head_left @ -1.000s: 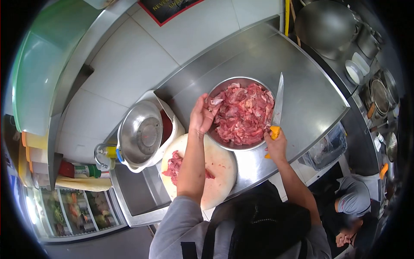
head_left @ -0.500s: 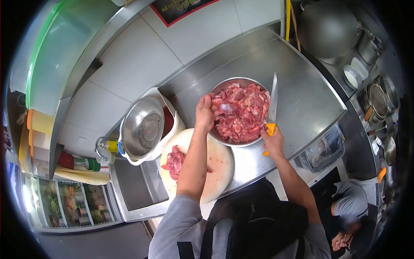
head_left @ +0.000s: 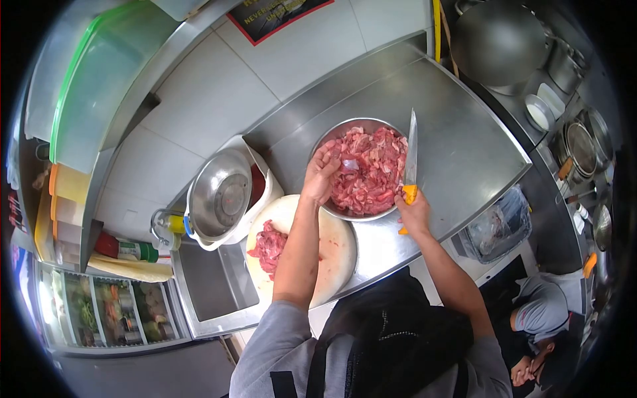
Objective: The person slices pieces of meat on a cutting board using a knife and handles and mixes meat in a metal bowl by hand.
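Note:
A round metal bowl full of cut raw meat sits on the steel counter. Over its left rim is my left hand, its fingers curled at the edge of the meat; what lies between them is hidden. On the bowl's right side, my right hand grips the yellow handle of a knife, whose blade points away from me alongside the bowl. Below my left forearm lies a round white cutting board with a smaller heap of raw meat on it.
A metal colander rests on a white tub to the left, beside a sink. At the right are a lined bin and a wok. A co-worker is at lower right.
The fingers of my left hand have bent and drawn up a little at the bowl's left rim. The knife in my right hand has shifted slightly left, closer to the bowl.

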`<state>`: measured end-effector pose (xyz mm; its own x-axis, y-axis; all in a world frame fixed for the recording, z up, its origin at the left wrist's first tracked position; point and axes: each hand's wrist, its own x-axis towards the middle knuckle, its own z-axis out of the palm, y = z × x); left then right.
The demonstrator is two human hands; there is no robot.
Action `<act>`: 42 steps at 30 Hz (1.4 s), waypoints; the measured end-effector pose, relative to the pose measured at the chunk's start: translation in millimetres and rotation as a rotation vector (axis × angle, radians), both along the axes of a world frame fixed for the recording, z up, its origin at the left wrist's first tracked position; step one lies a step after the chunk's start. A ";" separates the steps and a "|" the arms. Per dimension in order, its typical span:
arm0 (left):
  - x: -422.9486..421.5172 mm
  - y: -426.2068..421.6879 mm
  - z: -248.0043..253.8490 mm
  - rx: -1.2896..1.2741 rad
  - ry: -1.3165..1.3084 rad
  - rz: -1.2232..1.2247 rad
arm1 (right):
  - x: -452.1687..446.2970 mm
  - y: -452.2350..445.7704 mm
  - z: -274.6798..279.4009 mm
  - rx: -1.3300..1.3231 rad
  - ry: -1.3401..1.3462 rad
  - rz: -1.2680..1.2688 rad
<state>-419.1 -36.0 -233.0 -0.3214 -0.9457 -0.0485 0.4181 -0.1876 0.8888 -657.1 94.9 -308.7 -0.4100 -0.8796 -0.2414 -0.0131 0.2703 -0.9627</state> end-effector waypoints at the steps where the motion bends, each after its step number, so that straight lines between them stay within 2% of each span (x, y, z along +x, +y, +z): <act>1: -1.8 -0.2 -1.8 0.001 0.002 0.003 | -0.6 -0.2 -0.8 -0.008 -0.002 0.002; 4: -1.5 -3.2 -15.0 -0.017 -0.075 0.085 | -1.1 0.1 -0.6 -0.016 0.000 0.015; 6: 0.4 -5.2 -22.6 -0.182 -0.325 0.186 | -0.8 1.4 5.4 -0.009 0.001 0.020; 7: 0.0 -7.3 -26.0 -0.183 -0.322 0.189 | -1.2 0.6 7.9 -0.006 0.001 0.021; 9: -3.6 -8.7 -26.0 -0.441 -0.741 0.353 | -1.5 -0.1 5.9 -0.001 0.000 0.021; 10: -2.5 -8.2 -25.5 -0.440 -0.741 0.355 | -1.4 -0.4 4.6 0.005 -0.004 0.019; 12: -4.4 0.9 -6.1 -0.555 -1.131 0.267 | -0.9 0.0 3.6 -0.008 -0.004 0.021; 15: -5.0 4.7 -1.9 -0.628 -1.217 0.303 | -0.4 1.9 9.9 -0.015 0.005 0.017; 19: 3.7 19.2 7.6 -0.704 -1.245 0.324 | -1.7 1.2 10.4 0.007 0.021 0.034; 24: 38.4 35.2 34.5 -1.078 -1.402 0.367 | -1.5 -1.5 -2.5 0.005 -0.030 0.040; 30: 59.1 48.7 65.2 -1.228 -1.273 0.496 | -1.4 -2.3 -0.3 0.041 0.000 0.033; 32: 60.4 51.9 69.0 -1.198 -1.154 0.518 | -0.6 -2.4 5.1 0.046 0.019 0.036; 36: 53.8 54.2 76.6 -1.225 -1.122 0.598 | -1.0 -1.2 9.6 0.041 0.041 0.028; 38: 51.8 46.2 72.1 -1.188 -1.186 0.669 | -2.2 0.6 7.3 0.060 0.053 0.023; 40: 47.8 36.1 59.8 -1.086 -1.195 0.667 | -1.9 -0.9 2.5 0.038 0.017 0.026; 42: 40.8 19.7 46.3 -0.655 -1.104 0.648 | -2.1 -0.7 3.2 0.029 0.029 0.021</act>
